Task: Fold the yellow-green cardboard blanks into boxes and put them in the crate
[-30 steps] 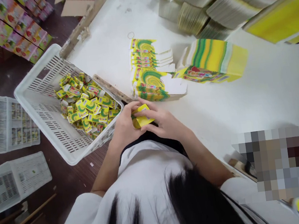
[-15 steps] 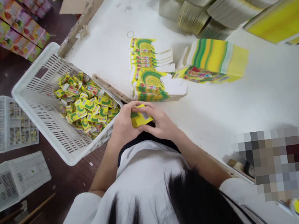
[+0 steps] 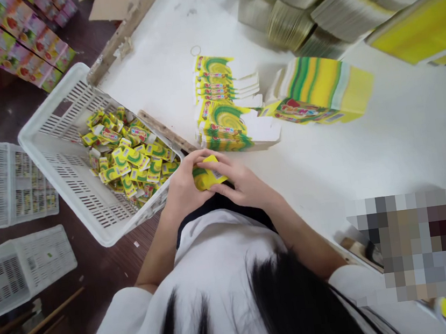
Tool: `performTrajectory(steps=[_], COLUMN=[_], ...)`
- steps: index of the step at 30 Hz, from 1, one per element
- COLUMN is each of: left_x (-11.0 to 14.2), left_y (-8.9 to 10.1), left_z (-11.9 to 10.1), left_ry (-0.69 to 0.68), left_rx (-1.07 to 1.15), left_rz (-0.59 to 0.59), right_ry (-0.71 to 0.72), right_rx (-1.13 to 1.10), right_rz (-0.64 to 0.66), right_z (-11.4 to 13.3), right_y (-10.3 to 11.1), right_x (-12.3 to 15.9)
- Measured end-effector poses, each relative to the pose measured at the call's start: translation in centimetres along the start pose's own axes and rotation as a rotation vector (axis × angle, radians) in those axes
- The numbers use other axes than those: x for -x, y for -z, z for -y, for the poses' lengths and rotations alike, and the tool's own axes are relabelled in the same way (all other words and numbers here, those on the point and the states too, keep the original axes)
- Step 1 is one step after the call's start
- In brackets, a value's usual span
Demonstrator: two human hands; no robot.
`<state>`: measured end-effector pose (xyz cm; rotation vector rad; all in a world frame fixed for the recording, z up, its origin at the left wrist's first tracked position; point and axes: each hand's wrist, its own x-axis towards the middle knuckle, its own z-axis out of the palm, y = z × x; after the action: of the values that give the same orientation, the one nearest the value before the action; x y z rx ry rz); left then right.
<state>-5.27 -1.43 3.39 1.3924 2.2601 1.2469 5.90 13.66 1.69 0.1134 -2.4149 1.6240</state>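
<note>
Between both hands, close to my waist at the table's edge, is a small yellow and green printed carton [image 3: 209, 178] with a barcode on one face. My left hand [image 3: 185, 181] wraps its left side, fingers curled over the far edge. My right hand [image 3: 237, 179] grips it from the right, thumb below and fingers above. Just beyond my hands lies a stack of flat yellow and green cartons [image 3: 223, 121], their white flaps pointing right. To the left, a white plastic basket [image 3: 104, 225] holds many small folded cartons [image 3: 136, 161] of the same print.
Another bundle of printed card blanks [image 3: 317, 90] stands on the white table [image 3: 289, 175]. Larger stacks [image 3: 353, 7] fill its far right side. More crates [image 3: 24, 267] and pink boxes [image 3: 24, 39] sit on the floor at left. A blurred-out patch lies at right.
Both hands stay in nearly the same place around the carton. The carton and my right fingers have shifted very slightly; the rest looks the same.
</note>
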Motion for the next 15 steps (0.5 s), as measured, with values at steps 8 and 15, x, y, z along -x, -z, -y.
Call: performTrajectory(steps=[8,15], left_x=[0.1,0.3], left_y=[0.2,0.2], left_z=[0.3,0.1], left_ry=[0.028,0.105], left_rx=[-0.012,-0.177], left_rz=[0.087,0.060], right_ry=[0.020,0.048], right_rx=[-0.027,0.015], right_rz=[-0.143,-0.202], right_z=[0.2,0.6], right_y=[0.6,0.3], right_x=[0.1,0.2])
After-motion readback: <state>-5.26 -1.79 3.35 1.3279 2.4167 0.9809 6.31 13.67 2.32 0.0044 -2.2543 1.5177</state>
